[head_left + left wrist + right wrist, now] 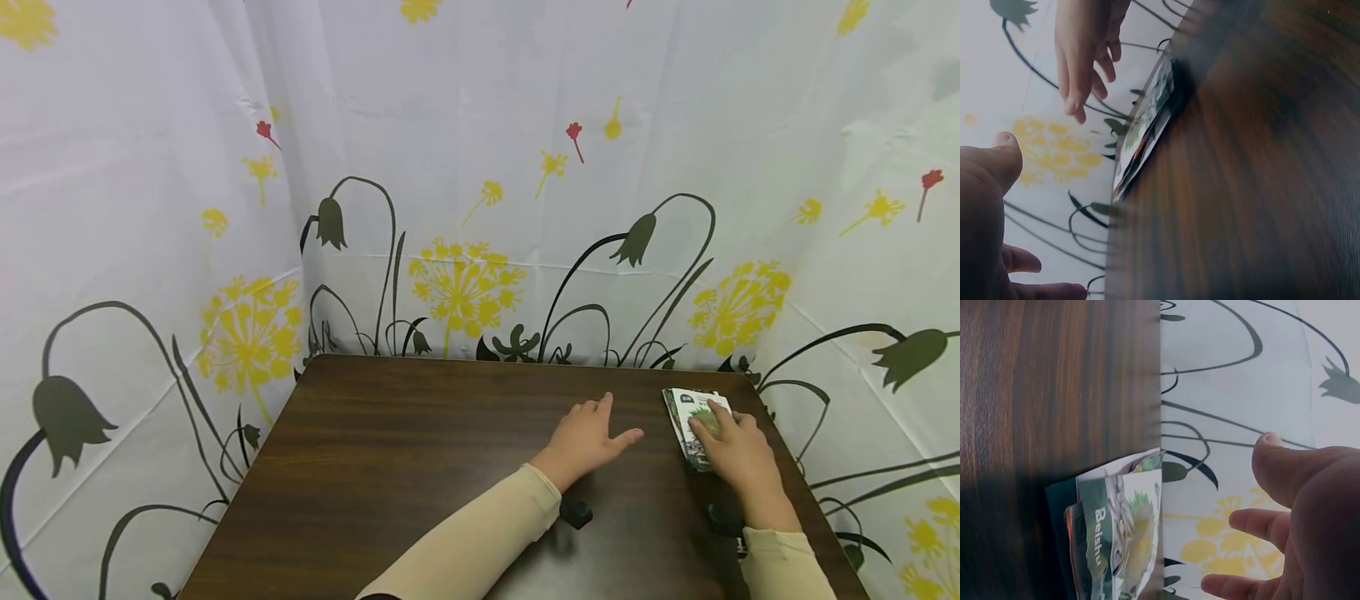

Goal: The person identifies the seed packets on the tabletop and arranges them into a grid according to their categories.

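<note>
A small stack of printed paper packets (686, 429), which look like seed packets, lies near the table's right edge. The top one (1132, 531) is white and green with a leafy plant picture and the word "Beishu". My right hand (742, 458) hovers over the stack, fingers spread and pointing forward. Both wrist views show a gap between that hand and the packets. To the left of the stack, my left hand (581, 442) is held above the tabletop with fingers extended and thumb out, holding nothing.
The dark wood-grain table (390, 467) has its far edge against a white curtain (480, 150) printed with yellow and grey-green flowers. Curtain also hangs along the left and right sides. A small black device (576, 512) sits under the left wrist, another (723, 521) under the right.
</note>
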`<state>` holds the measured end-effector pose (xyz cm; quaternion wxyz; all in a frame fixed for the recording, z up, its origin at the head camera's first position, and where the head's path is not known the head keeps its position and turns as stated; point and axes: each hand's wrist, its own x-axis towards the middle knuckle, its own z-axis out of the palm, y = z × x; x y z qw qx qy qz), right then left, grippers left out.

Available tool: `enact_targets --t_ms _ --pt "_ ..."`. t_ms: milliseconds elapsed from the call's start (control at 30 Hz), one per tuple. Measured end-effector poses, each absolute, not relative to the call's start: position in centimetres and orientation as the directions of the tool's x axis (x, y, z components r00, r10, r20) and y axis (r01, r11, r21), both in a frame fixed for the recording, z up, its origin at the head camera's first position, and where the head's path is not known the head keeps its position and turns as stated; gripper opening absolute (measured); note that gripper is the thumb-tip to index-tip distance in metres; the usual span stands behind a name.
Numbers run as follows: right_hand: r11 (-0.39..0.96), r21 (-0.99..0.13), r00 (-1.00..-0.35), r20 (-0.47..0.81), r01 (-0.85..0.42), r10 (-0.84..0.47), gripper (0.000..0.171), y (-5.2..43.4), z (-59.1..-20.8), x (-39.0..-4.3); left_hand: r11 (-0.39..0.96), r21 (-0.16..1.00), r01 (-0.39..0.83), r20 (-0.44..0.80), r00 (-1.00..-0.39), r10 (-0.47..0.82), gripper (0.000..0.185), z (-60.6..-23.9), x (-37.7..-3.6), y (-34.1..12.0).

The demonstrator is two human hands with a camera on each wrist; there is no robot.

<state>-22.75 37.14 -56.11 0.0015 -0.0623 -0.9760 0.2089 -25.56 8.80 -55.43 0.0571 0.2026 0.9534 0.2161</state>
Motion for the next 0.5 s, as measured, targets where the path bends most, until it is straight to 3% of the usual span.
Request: enact_targets --t_ms 300,500 --pt "0.900 -0.400 -0.985 -0.057 0.171 0.162 0.085 38.0 -56.2 -22.6 0.787 0.495 0.368 -0.066 -0.887 0.457 0.095 -55.0 -25.3 11.5" --pt "0.897 -0.390 -0.978 -0.110 0.207 0.177 0.092 38.5 -56.6 -22.6 0.771 0.497 0.399 -0.096 -0.858 0.505 0.083 -55.0 -24.9 13.2"
